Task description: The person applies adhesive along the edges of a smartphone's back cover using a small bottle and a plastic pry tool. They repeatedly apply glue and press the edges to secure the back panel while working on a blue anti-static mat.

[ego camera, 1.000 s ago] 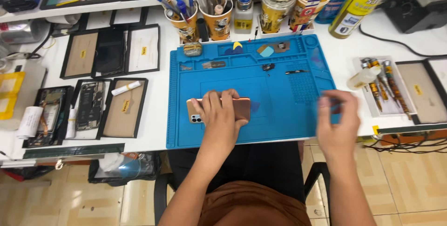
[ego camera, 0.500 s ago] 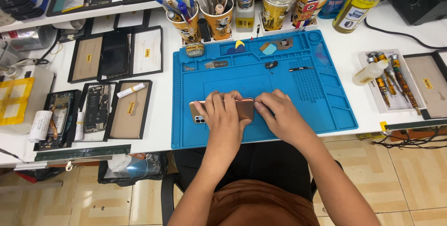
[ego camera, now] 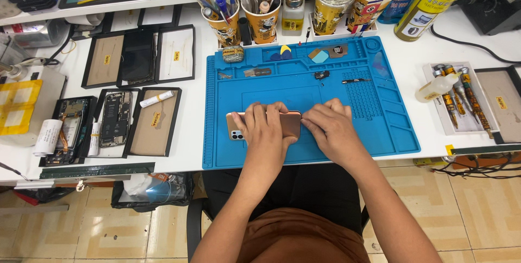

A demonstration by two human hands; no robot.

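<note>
Left hand (ego camera: 264, 133) clamped over a copper-coloured phone (ego camera: 290, 123), back side up, fingers wrapped across its width – pinned flat to the blue work mat (ego camera: 380, 133). Right hand (ego camera: 331, 127) pressed at the phone's right end, fingertips bunched narrow; whether they pinch a tool, cannot tell. Looks like work at that end edge – next move likely wants steady downward hold. Beyond the grip: small parts (ego camera: 321, 75) in mat trays, tool cups (ego camera: 266, 21). Left of it, framed phone panels (ego camera: 138, 57).

Yellow spray can (ego camera: 431, 2) with printed label, far right behind blue mat (ego camera: 391, 133).
</note>
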